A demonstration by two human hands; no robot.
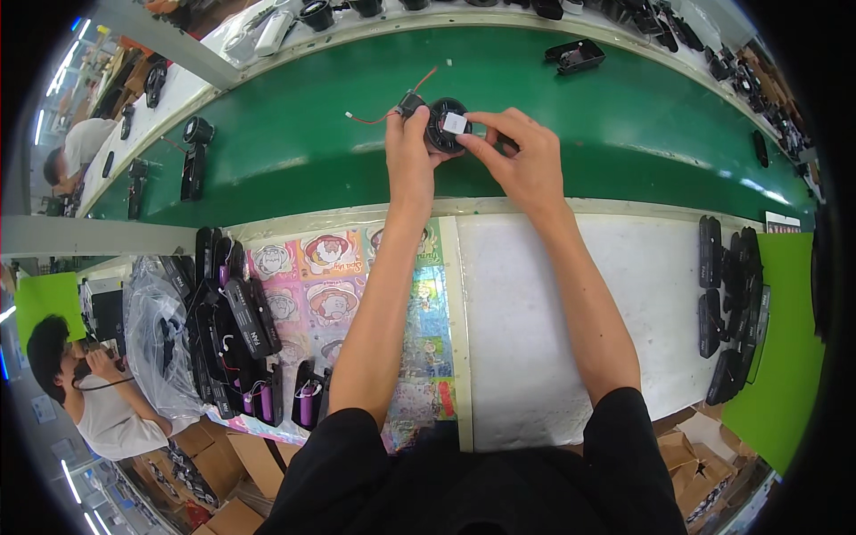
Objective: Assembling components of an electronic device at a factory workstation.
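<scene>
Above the green bench, my left hand is closed round a black round fan part with an open ring-like face. A small dark block sticks out above the thumb, with thin red wires and a small white connector at one wire's end. My right hand reaches in from the right. Its thumb and index finger pinch the edge of a small white square piece lying over the face of the round part. Whether the white piece is fixed there I cannot tell.
Black fan housings with purple cells crowd the left of the worktop; more housings line its right. A black shell lies at the bench's far right, other fan units at its left. A co-worker sits at left.
</scene>
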